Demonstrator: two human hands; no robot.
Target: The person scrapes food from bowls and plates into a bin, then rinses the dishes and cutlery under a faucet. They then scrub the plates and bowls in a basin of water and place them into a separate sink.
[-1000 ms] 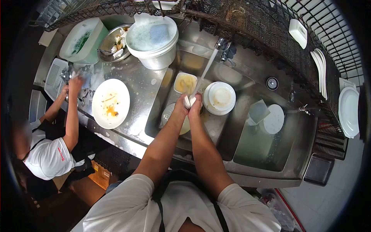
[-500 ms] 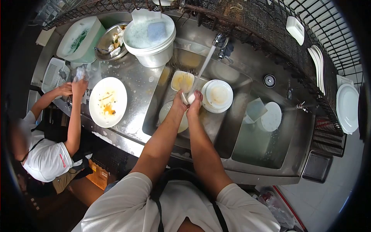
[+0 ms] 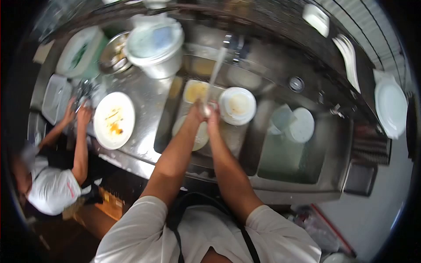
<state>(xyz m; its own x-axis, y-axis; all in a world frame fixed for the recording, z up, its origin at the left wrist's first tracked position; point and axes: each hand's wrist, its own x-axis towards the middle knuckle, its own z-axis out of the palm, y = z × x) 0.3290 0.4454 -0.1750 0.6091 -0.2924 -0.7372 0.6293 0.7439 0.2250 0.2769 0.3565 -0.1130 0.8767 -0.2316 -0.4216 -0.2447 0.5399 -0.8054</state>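
Observation:
Over the left sink basin, my left hand [image 3: 197, 111] and my right hand [image 3: 213, 115] are close together under the running tap water [image 3: 216, 65]. Both are closed round a small white dish [image 3: 206, 110], blurred and mostly covered by the fingers. Just behind them lies a square white dish [image 3: 195, 91] with yellowish water in it. Stacked round white plates [image 3: 237, 105] are right beside my right hand. A larger pale round dish [image 3: 199, 139] sits lower in the basin, partly under my left forearm.
An oval plate [image 3: 114, 120] with food scraps lies on the steel counter, near a white bucket [image 3: 154, 50] of suds. At left, a co-worker's hands [image 3: 79, 109] handle something clear. The right basin [image 3: 280, 160] holds cloudy water and dishes.
The whole view has shifted and blurred. My hands remain together under the water, with the small dish less visible. The co-worker's hands have come down and apart beside the clear item.

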